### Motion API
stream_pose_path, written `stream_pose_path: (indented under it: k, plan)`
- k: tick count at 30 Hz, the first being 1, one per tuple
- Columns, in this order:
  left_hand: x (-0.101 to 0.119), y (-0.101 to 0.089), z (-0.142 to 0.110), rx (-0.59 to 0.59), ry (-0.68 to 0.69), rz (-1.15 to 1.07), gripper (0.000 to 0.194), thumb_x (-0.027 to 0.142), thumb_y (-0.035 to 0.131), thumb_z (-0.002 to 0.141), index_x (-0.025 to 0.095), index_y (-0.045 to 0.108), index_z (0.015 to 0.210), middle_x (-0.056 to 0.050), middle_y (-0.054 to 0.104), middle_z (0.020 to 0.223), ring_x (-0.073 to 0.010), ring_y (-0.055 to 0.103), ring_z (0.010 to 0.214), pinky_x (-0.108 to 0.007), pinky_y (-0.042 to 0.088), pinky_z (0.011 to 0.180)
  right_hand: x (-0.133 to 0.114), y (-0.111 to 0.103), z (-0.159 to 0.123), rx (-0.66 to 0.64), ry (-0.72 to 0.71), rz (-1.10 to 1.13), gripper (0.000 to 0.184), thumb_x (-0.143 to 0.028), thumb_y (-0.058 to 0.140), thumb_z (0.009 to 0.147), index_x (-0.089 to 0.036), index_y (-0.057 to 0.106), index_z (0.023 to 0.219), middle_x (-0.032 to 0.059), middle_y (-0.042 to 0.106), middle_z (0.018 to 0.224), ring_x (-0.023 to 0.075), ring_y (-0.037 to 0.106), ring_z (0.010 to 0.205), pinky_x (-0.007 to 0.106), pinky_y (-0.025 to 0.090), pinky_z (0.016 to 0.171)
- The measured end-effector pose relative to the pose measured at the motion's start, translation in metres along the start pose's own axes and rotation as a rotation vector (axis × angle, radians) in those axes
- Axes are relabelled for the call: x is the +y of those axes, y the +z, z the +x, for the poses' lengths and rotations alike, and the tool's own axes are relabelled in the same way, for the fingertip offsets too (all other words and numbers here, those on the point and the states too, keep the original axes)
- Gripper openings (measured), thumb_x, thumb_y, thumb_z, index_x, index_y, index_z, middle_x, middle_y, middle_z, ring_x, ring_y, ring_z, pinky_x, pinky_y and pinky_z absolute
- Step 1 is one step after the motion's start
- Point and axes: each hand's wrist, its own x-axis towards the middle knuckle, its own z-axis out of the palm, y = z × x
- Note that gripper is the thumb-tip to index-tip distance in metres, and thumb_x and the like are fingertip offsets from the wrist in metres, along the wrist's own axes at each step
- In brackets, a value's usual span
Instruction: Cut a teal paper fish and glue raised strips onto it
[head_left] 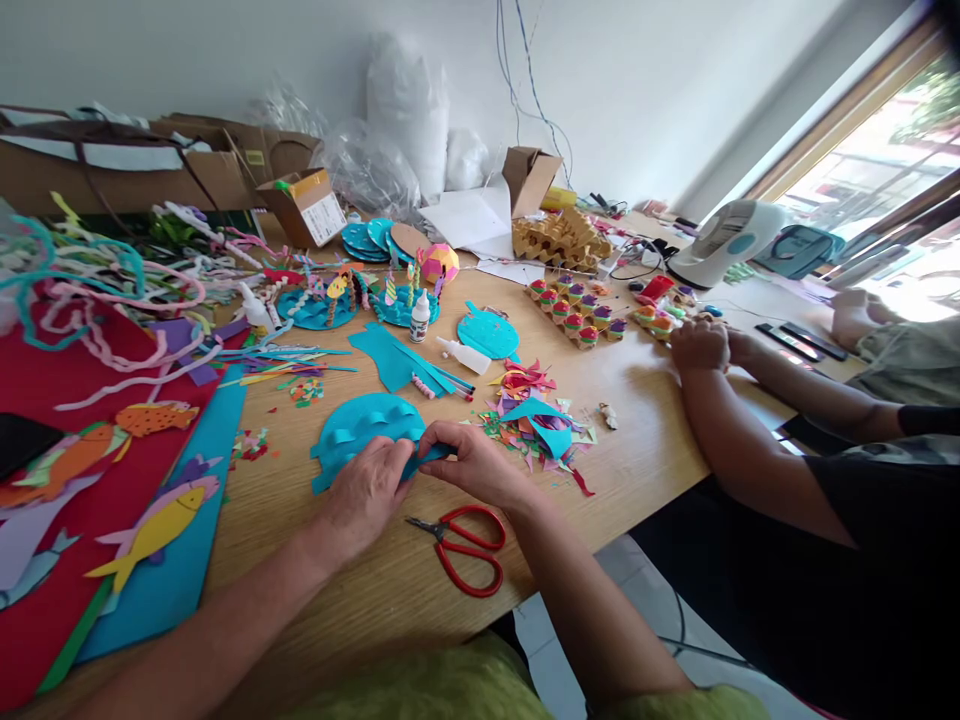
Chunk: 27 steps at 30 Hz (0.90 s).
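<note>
My left hand (375, 490) and my right hand (469, 460) meet at the near right edge of a round blue paper piece (352, 418). Between their pinched fingers is a blue paper strip (429, 456), partly hidden by the fingers. Raised blue paper loops stand on the round piece, which lies on the table. Just below my hands rest scissors with red handles (471, 546), untouched. To the right of my right hand is a heap of colourful paper scraps (536, 410) with a blue offcut on top.
Cut-out paper fish (161, 525) and coloured sheets cover the left side. Glue bottles (420, 318) and decorated blue discs stand beyond my hands. A painted egg carton (577, 312) lies further right. A co-worker's forearms (727, 430) rest on the table at right.
</note>
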Motion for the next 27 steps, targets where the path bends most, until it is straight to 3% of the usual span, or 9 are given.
stream_pose_path:
  k: [8,15,27]
  plan:
    - [0.003,0.002,0.003,-0.018,0.031,0.081,0.020,0.003,0.046,0.080,0.019,0.054,0.088,-0.004,0.061,0.080,-0.0233,0.056,0.083,-0.035,0.050,0.071,0.006,-0.010,-0.002,-0.070,-0.040,-0.264,0.012,-0.007,0.067,0.073,-0.015,0.064,0.082,0.0009,0.062,0.082,0.0104,0.054,0.069,0.020,0.039,0.063]
    - [0.002,0.000,0.002,-0.066,0.062,0.120,0.025,0.002,0.045,0.081,0.016,0.060,0.097,-0.008,0.064,0.088,-0.0252,0.055,0.090,-0.039,0.049,0.079,0.003,-0.012,-0.001,-0.169,0.002,-0.433,0.016,-0.005,0.059,0.079,-0.015,0.067,0.088,0.0049,0.065,0.088,0.0146,0.057,0.081,0.023,0.041,0.074]
    - [0.006,-0.003,0.005,-0.141,0.081,0.180,0.021,0.006,0.050,0.084,0.016,0.065,0.095,-0.008,0.065,0.088,-0.0250,0.055,0.088,-0.035,0.049,0.072,-0.004,-0.011,0.005,-0.241,0.043,-0.634,0.020,-0.011,0.054,0.086,-0.018,0.069,0.097,0.0068,0.065,0.098,0.0153,0.060,0.084,0.023,0.039,0.071]
